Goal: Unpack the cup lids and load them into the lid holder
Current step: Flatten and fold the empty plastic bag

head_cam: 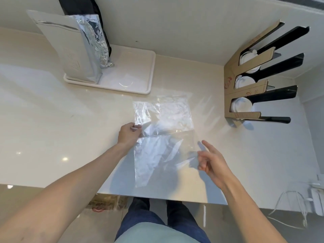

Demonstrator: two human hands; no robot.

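writing: nothing legible tbh. The holder has some red printed marks on its cardboard face and the pouch has faint print low on its front, both too small to read
holder: cardboard and black, stands at the right edge of the surface near the far corner, three slots with a stack of white lids in each
bag: clear plastic, lies flat and creased near the front edge in the middle, looks empty
left hand: pinches the bag's left edge about halfway up
right hand: loose, fingers spread, holds nothing, just beside the bag's right edge, can't tell if it touches
tray: white, toward the far edge, carries the silver pouch upright on its left part with a dark bag behind it
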